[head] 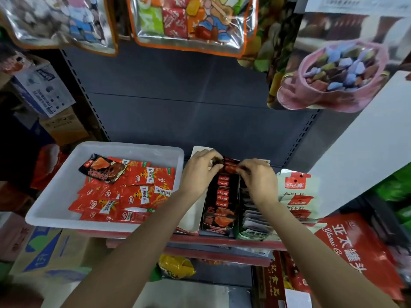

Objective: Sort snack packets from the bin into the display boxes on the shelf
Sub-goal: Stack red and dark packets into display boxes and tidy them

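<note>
A white plastic bin [55, 196] sits on the shelf at the left, holding several red snack packets [138, 181] and one black packet [103, 167] at its back. Right of it stands a black display box [219, 221] filled with a row of black-and-red packets. My left hand [200, 172] and my right hand [258, 176] meet over the back of this box. Both pinch the same black-and-red packet [229, 166], one at each end. Its lower part is hidden among the row.
A white display box [298, 196] with red-labelled packets and a green-fronted box [253, 227] of pale packets stand to the right. Large snack bags [191, 23] hang overhead. A white panel [367, 141] rises at the right. Cardboard cartons [44, 250] sit below the bin.
</note>
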A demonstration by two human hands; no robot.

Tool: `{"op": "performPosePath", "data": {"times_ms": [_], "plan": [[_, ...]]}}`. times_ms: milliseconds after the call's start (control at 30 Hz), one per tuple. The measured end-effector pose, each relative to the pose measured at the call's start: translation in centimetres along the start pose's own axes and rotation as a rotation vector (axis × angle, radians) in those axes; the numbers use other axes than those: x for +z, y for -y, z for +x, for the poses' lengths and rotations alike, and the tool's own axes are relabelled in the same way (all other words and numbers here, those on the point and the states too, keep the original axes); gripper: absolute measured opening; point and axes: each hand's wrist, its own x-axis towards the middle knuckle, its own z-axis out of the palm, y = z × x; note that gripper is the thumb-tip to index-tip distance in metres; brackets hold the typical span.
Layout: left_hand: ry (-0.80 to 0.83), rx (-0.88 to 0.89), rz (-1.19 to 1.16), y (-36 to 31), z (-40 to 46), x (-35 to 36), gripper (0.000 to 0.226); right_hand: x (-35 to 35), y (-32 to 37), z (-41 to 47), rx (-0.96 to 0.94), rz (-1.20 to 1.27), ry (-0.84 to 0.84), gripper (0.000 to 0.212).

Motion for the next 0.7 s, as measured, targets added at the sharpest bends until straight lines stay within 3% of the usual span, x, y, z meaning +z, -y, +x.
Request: {"op": "performPosePath", "data": {"times_ms": [100, 200, 400, 567, 700], "plan": [[-0.012, 0.072, 0.085, -0.2, 0.2, -0.3, 0.009, 0.0, -0.1, 0.4, -0.017, -0.131, 0.038, 0.012], [0.010, 0.074, 0.131, 0.0, 0.8, -0.1, 0.012, 0.2, -0.1, 0.1, -0.051, -0.171, -0.039, 0.010], [0.112, 0.016, 0.277, 0.6, 0.6, 0.9, 0.020, 1.9, 0.3, 0.0, 0.011, -0.418, 0.131, 0.012], [0.026, -0.010, 0.214, 1.3, -0.9, -0.5, 0.021, 1.4, 1.8, -0.8, -0.106, -0.230, -0.076, 0.016], [-0.051, -0.144, 0.061, 3.5, -2.3, -3.4, 0.017, 2.7, 5.6, -0.2, -0.142, -0.063, 0.015, 0.020]]}}
